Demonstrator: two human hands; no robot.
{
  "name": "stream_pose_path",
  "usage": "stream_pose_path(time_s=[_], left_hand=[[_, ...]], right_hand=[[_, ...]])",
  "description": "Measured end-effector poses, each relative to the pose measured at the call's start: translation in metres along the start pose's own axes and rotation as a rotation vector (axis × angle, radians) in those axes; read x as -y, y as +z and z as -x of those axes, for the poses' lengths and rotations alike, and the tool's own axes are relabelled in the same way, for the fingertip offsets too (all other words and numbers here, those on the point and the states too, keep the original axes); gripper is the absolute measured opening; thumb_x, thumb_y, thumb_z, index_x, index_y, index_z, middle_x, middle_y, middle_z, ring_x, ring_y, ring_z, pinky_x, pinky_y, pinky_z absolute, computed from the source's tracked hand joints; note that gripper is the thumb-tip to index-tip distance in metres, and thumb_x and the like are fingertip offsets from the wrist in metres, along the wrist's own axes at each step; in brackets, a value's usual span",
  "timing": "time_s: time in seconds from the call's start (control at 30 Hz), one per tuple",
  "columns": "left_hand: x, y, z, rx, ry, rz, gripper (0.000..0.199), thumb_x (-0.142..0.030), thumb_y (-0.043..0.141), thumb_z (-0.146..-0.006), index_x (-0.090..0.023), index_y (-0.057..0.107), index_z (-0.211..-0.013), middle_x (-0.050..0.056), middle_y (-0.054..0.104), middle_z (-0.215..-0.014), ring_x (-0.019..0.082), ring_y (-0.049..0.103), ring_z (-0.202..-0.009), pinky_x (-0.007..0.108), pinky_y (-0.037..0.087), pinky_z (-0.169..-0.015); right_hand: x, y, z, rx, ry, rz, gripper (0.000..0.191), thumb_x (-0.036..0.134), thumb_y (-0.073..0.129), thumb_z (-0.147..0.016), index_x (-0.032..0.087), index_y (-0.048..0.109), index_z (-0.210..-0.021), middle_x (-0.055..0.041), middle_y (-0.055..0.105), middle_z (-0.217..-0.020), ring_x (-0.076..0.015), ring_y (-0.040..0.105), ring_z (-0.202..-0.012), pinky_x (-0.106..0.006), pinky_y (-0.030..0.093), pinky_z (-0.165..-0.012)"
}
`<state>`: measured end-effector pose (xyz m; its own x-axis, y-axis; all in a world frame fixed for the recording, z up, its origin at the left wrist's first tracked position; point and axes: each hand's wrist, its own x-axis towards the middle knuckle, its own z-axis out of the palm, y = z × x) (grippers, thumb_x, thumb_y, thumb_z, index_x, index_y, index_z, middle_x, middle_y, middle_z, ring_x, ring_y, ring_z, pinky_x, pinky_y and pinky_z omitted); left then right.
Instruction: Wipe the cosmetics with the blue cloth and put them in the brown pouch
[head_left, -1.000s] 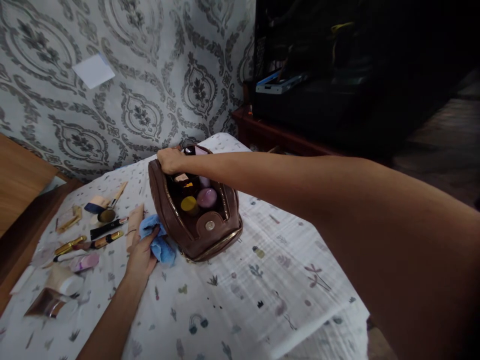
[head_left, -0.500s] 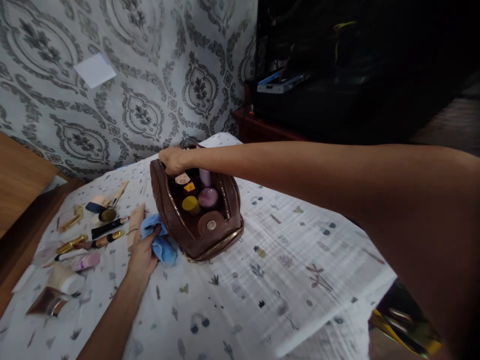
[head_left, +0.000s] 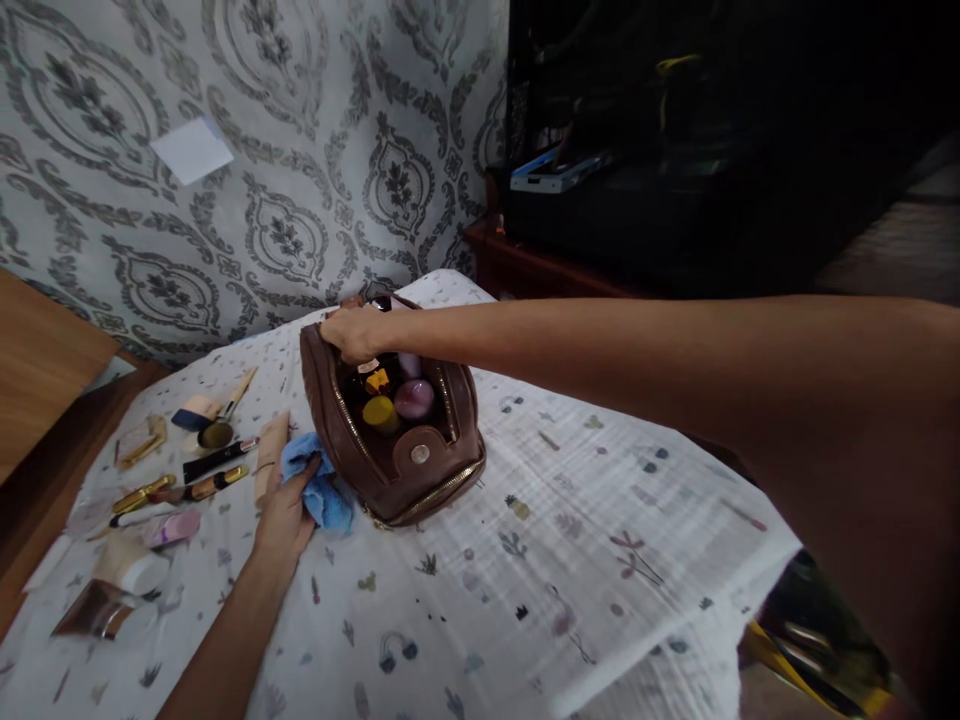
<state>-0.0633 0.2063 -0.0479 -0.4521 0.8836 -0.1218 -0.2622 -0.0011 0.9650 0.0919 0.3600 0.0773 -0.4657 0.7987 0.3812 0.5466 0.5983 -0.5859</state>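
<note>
A brown makeup bag [head_left: 405, 492] lies unzipped on the cloth-covered surface. Inside it show a yellow-lidded jar [head_left: 381, 414], a round mauve container [head_left: 414, 400] and other items partly in shadow. My right hand [head_left: 354, 334] is closed at the bag's far left rim, its fingers curled over the edge and mostly hidden. To the left of the bag, my left hand [head_left: 285, 520] is closed on a blue cloth [head_left: 324, 500], which touches the bag's side. Beside that hand lies a beige tube [head_left: 271, 450].
Cosmetics spread over the left of the printed sheet [head_left: 480, 620]: a dark tube [head_left: 217, 459], a pink-capped tube [head_left: 172, 527], a bronze tube [head_left: 88, 610] and brushes. A patterned wall stands behind. A dark screen [head_left: 720, 200] is at back right.
My right hand has dipped slightly lower and further inside the bag's far rim. The view has shifted slightly; the left hand and blue cloth stay almost in place.
</note>
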Motion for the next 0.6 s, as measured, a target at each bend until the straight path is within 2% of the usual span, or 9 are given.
stream_pose_path(time_s=[0.07, 0.13, 0.23, 0.27, 0.37, 0.47, 0.53, 0.6], left_hand=[[0.001, -0.001, -0.001, 0.004, -0.005, 0.016, 0.045, -0.027, 0.092, -0.043, -0.019, 0.070, -0.082, -0.003, 0.073, -0.071, 0.016, 0.070, -0.063, 0.026, 0.060, -0.067], [0.002, -0.002, -0.001, 0.016, -0.007, 0.034, 0.046, -0.026, 0.092, -0.042, -0.019, 0.071, -0.082, -0.003, 0.073, -0.070, 0.015, 0.069, -0.062, 0.026, 0.060, -0.067], [0.003, -0.002, -0.001, 0.043, -0.003, 0.054, 0.047, -0.026, 0.093, -0.045, -0.021, 0.072, -0.086, -0.003, 0.073, -0.070, 0.016, 0.070, -0.064, 0.025, 0.060, -0.066], [0.003, -0.002, -0.001, 0.048, -0.004, 0.059, 0.046, -0.026, 0.093, -0.046, -0.021, 0.072, -0.087, -0.003, 0.072, -0.070, 0.016, 0.070, -0.065, 0.025, 0.060, -0.066], [0.004, -0.004, -0.001, 0.057, -0.023, 0.067, 0.044, -0.027, 0.093, -0.047, -0.020, 0.072, -0.086, -0.003, 0.072, -0.070, 0.016, 0.070, -0.065, 0.023, 0.059, -0.064], [0.006, -0.006, -0.002, 0.066, -0.029, 0.066, 0.044, -0.029, 0.093, -0.049, -0.019, 0.072, -0.086, -0.002, 0.072, -0.072, 0.015, 0.069, -0.064, 0.021, 0.057, -0.060], [0.007, -0.007, -0.002, 0.062, -0.018, 0.067, 0.044, -0.029, 0.093, -0.050, -0.020, 0.072, -0.088, -0.002, 0.072, -0.073, 0.014, 0.068, -0.063, 0.020, 0.056, -0.059], [0.008, -0.008, -0.002, 0.061, -0.002, 0.061, 0.045, -0.029, 0.093, -0.052, -0.020, 0.073, -0.091, -0.002, 0.072, -0.074, 0.013, 0.067, -0.062, 0.019, 0.054, -0.058]], right_hand=[[0.006, -0.008, 0.004, 0.168, -0.037, 0.106, 0.028, -0.008, 0.083, -0.048, 0.011, 0.064, -0.055, -0.0048, 0.078, -0.077, -0.0262, 0.074, -0.092, -0.033, 0.056, -0.084], [0.011, -0.019, 0.005, 0.297, -0.074, 0.192, 0.022, -0.006, 0.082, -0.054, 0.011, 0.068, -0.058, -0.0076, 0.077, -0.081, -0.0260, 0.073, -0.094, -0.030, 0.055, -0.083], [0.015, -0.041, 0.004, 0.344, -0.154, 0.288, 0.012, 0.000, 0.075, -0.068, 0.011, 0.076, -0.074, -0.0087, 0.077, -0.086, -0.0227, 0.072, -0.091, -0.026, 0.053, -0.077], [0.015, -0.050, 0.005, 0.310, -0.176, 0.306, 0.015, 0.002, 0.071, -0.074, 0.011, 0.077, -0.083, -0.0090, 0.077, -0.091, -0.0220, 0.071, -0.092, -0.026, 0.052, -0.076], [0.009, -0.074, 0.013, 0.105, -0.169, 0.294, 0.030, 0.003, 0.058, -0.083, 0.012, 0.076, -0.106, -0.0100, 0.076, -0.103, -0.0206, 0.068, -0.096, -0.027, 0.048, -0.081], [-0.007, -0.087, 0.032, -0.135, -0.135, 0.196, 0.026, 0.007, 0.055, -0.086, 0.012, 0.077, -0.099, -0.0073, 0.076, -0.092, -0.0195, 0.067, -0.089, -0.028, 0.047, -0.082], [-0.020, -0.087, 0.049, -0.253, -0.110, 0.124, 0.021, 0.013, 0.056, -0.088, 0.013, 0.076, -0.092, -0.0063, 0.075, -0.085, -0.0194, 0.066, -0.082, -0.030, 0.048, -0.079], [-0.035, -0.083, 0.069, -0.353, -0.100, 0.030, 0.021, 0.018, 0.054, -0.090, 0.014, 0.075, -0.092, -0.0069, 0.075, -0.088, -0.0204, 0.067, -0.083, -0.032, 0.049, -0.079]])
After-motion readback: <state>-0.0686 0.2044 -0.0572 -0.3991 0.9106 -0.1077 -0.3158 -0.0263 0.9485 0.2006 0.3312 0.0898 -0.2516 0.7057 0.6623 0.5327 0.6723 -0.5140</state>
